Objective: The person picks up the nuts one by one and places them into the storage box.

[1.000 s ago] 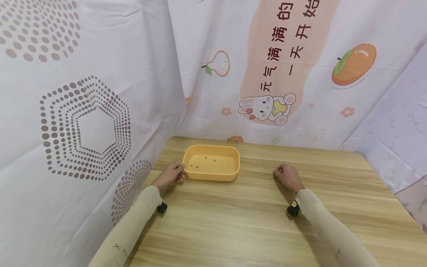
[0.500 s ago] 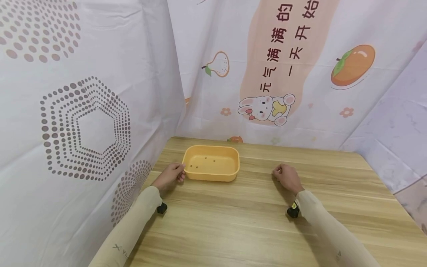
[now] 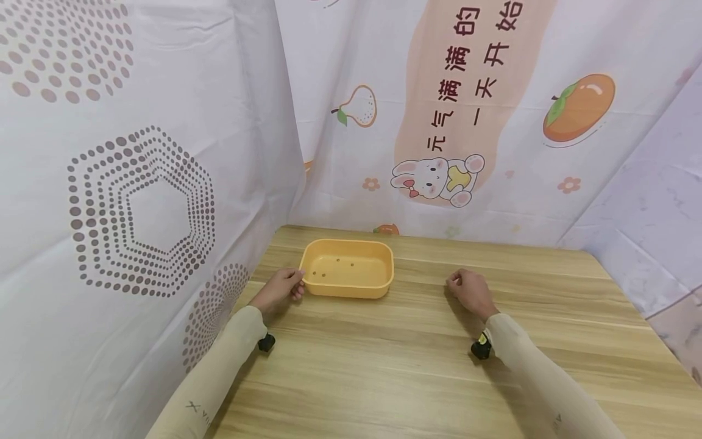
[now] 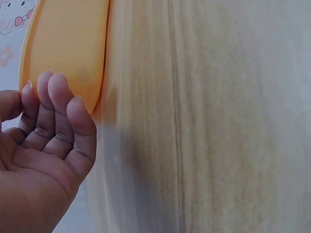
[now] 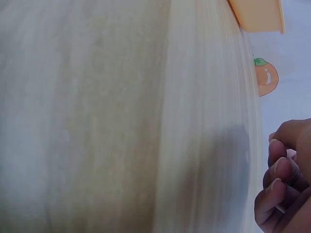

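Observation:
A shallow yellow-orange plastic basin with rounded corners sits on the wooden table, left of centre. Several small dark spots dot its floor; whether they are holes or tiny objects I cannot tell. At the basin's left end, my left hand pinches the rim between thumb and index finger. In the left wrist view, that hand's other fingers curve beside the basin's wall. My right hand is well to the right of the basin with loosely curled fingers and nothing visible in them. The right wrist view shows only part of this hand.
The wood-grain table reaches back to a white printed curtain with fruit, a rabbit and lettering. Another patterned curtain stands close along the left side. Each wrist wears a small black device.

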`<state>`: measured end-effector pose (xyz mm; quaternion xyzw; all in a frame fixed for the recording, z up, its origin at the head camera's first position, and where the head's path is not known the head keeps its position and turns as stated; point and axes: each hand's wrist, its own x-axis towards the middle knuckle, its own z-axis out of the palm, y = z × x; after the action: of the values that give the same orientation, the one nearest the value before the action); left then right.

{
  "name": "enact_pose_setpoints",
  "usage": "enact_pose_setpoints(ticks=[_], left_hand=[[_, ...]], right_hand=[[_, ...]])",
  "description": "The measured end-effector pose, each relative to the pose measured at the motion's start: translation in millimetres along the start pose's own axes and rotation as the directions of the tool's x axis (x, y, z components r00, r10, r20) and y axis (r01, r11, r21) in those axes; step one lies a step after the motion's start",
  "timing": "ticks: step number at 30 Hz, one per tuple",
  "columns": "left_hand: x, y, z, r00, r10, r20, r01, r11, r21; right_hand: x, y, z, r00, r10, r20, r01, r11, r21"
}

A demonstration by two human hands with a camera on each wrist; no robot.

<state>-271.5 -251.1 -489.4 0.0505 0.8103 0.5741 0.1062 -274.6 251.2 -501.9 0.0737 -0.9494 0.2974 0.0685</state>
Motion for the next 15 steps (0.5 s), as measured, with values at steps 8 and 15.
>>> enact_pose_setpoints(ticks=[8,15], left_hand=[[-0.9,2.7,1.1,1.0,-0.004,-0.001,0.004,1.0,-0.007],[-0.1,1.5,0.5,1.0,0.004,0.002,-0.004,1.0,-0.002]], right_hand=[[-1.0,-5.3,-0.9,1.0,-0.015,0.0,0.015,1.0,0.001],[-2.7,-11.9,-0.2,0.999,-0.039,-0.005,0.039,0.999,0.011]])
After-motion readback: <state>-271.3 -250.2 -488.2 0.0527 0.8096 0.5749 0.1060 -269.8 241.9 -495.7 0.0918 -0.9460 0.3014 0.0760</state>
